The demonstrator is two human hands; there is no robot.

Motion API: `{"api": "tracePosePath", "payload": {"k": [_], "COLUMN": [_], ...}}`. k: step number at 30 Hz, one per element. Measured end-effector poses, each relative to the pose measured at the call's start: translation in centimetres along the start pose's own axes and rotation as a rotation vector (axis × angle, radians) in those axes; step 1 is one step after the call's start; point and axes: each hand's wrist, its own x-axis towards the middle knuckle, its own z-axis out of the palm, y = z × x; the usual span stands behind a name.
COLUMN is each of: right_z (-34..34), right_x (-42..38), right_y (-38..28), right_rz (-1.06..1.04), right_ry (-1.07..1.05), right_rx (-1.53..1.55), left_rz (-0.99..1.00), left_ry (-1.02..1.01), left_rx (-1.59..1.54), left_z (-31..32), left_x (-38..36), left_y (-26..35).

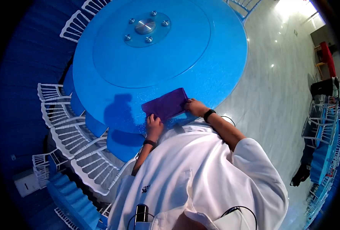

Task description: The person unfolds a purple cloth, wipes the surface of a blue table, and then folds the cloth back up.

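A folded purple cloth (166, 104) lies flat near the edge of a round blue table (223, 65). My left hand (154, 126) rests on the cloth's near left corner, fingers gripping its edge. My right hand (195, 106), with a black band on the wrist, holds the cloth's right end. Both hands pinch the cloth against the tabletop. I wear a white shirt that fills the lower part of the view.
A blue glass turntable (112, 57) with a metal hub (145, 26) sits at the table's centre. White chairs (74, 142) with blue cushions ring the table on the left. Pale marble floor (277, 99) lies to the right, with more chairs and tables (323, 126) at the far right.
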Motion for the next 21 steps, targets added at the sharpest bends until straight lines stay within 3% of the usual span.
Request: {"api": "tracePosePath", "payload": {"k": [2,4,5,8,9,11,14,19,21], "right_z": [-1.6,-3.8,-3.7,-4.4,-5.4,-9.8,-15.4,-23.5,-24.3], "right_x": [-1.6,-2.8,-3.1,-2.0,-1.4,-0.2,0.5,-1.4,-2.4], "right_y": [-0.4,-0.7,-0.6,-0.1,-0.2,-0.7,-2.2,-7.3,-8.3], "right_rz": [0.04,0.272,0.206,0.118,0.109,0.148,0.147,0.07,0.043], "right_ry": [0.1,0.037,0.132,0.334,0.336,0.439,0.592,0.789,0.8], "right_rx": [0.143,0.584,0.633,0.586,0.587,0.554,0.408,0.254,0.249], "left_rz": [0.031,-0.079,-0.154,-0.222,-0.131,-0.067,-0.052,0.12,0.073], "left_ry": [0.051,0.022,0.03,0.086,0.156,0.223,0.28,0.445,0.436], "left_rx": [-0.012,-0.231,-0.232,-0.402,-0.392,-0.373,-0.641,-0.743,-0.765], "left_z": [-0.8,-2.6,-3.7,-7.1,-8.0,-9.6,-14.9,-23.3,-24.4], "left_x": [-0.3,0.2,0.7,3.6,4.9,7.7,10.4,10.0,8.6], "left_y": [0.1,0.2,1.0,1.4,0.8,-1.2,-1.7,1.7,2.9]}}
